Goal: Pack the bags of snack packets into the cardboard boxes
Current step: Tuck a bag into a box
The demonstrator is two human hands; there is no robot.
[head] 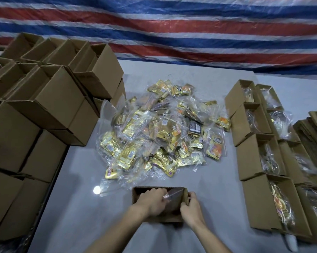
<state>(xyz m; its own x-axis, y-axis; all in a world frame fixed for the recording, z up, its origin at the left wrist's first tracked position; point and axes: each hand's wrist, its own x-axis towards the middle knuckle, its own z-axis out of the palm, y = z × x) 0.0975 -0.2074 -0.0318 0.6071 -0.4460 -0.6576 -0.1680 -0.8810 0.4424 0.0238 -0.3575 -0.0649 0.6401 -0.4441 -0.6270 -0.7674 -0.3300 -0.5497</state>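
Far left: a tall stack of empty brown cardboard boxes [49,106], open tops tilted various ways, piled several tiers high along the table's left edge.

Centre: a loose heap of clear plastic bags holding gold foil snack packets [159,130] lies on the grey table top [81,189], between the empty stack and the filled rows. Near its front edge, a small bright round spot of reflected light [96,189] shows on the table.

Front centre: one small open brown cardboard box [141,191] sits just before the heap. The left hand [152,202] reaches into it, fingers curled down onto a clear plastic bag [174,195] that lies inside the box; whether the fingers pinch the bag or merely press it cannot be told. The right hand [189,207] grips the box's right wall, fingertips hooked over the rim.

Right: two rows of open brown cardboard boxes already filled with bagged packets [260,157] run front to back, sides touching. Beyond them, at the far right edge, a pile of flattened brown cardboard [313,125].

Background: a red, white and blue striped tarpaulin [172,24] hangs behind the table.
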